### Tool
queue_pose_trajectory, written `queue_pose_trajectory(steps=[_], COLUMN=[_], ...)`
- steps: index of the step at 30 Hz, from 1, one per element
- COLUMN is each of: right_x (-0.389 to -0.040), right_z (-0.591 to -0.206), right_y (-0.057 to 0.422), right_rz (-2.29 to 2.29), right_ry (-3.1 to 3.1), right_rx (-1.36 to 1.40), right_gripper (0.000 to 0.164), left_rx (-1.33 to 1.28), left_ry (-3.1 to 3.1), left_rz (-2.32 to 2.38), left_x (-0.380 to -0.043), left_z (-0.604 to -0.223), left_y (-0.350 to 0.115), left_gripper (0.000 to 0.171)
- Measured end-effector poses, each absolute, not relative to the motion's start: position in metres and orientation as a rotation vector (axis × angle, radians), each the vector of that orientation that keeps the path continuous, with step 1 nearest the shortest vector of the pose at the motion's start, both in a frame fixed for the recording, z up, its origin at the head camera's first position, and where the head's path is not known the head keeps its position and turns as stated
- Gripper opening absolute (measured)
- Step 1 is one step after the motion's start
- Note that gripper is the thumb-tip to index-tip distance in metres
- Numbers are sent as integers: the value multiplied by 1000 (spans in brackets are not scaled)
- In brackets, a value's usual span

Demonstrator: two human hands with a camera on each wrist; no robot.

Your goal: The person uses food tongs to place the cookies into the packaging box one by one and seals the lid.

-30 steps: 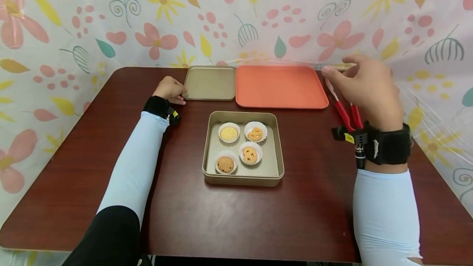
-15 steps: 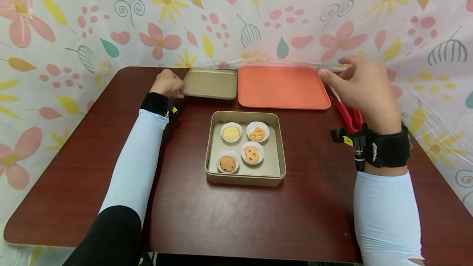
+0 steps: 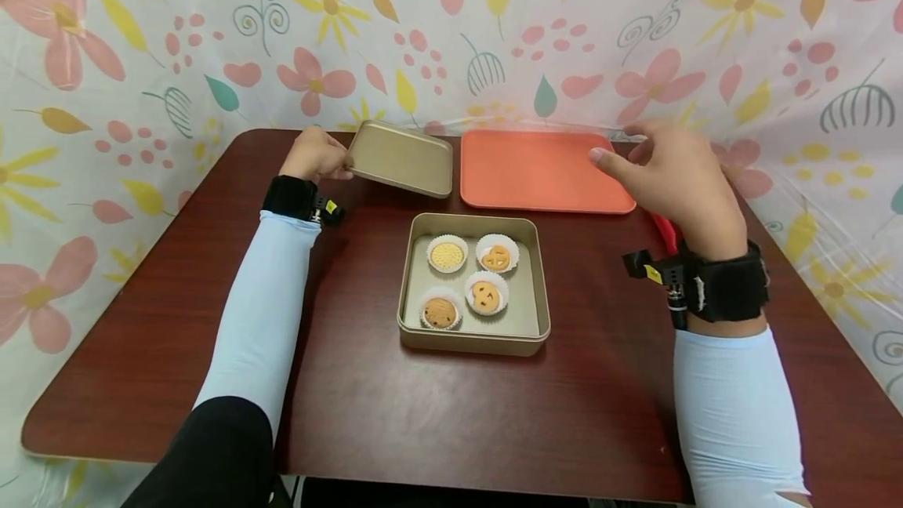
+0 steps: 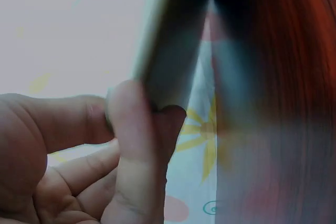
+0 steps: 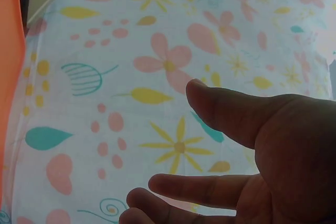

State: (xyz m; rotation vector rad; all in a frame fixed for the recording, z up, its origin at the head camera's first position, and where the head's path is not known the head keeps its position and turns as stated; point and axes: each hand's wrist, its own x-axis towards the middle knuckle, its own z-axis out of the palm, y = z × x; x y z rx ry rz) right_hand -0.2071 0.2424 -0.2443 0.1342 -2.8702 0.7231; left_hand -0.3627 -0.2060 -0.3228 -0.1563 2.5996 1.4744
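Observation:
My left hand (image 3: 316,155) pinches the left edge of a gold tin lid (image 3: 402,159) between thumb and fingers. The lid is tilted, its left side raised off the table; the left wrist view shows the lid (image 4: 170,72) edge-on between thumb and fingertips. My right hand (image 3: 670,179) hovers over the right end of an orange tray (image 3: 546,171), fingers spread and holding nothing, as the right wrist view of the hand (image 5: 262,145) confirms. In front stands an open gold tin (image 3: 522,320) with several cookies in white paper cups, one of them a pretzel-shaped cookie (image 3: 496,258).
Red-handled tongs or pliers (image 3: 665,232) lie at the right, mostly hidden beneath my right hand. The brown table (image 3: 437,414) meets a flower-patterned cloth (image 3: 522,38) along its back edge.
My left hand has lifted the lid's left side from flat on the table to a tilt. The right hand has shifted slightly left over the orange tray's end.

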Motion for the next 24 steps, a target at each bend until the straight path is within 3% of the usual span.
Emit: queue_pose_trajectory(steps=[12, 20, 24], right_x=[-209, -213, -219], right_z=[-248, -254, -259], right_y=[233, 227, 227], right_rz=[735, 829, 1064], right_ry=[-2909, -2929, -2942], right_rx=[167, 260, 336], right_gripper=[88, 86, 77], left_rx=[-128, -132, -86], left_ry=[2486, 2304, 2225], left_rz=[1781, 2090, 2206], left_x=[-350, -337, -331], left_z=[-314, -299, -292], left_y=[-220, -205, -193], left_gripper=[29, 40, 39])
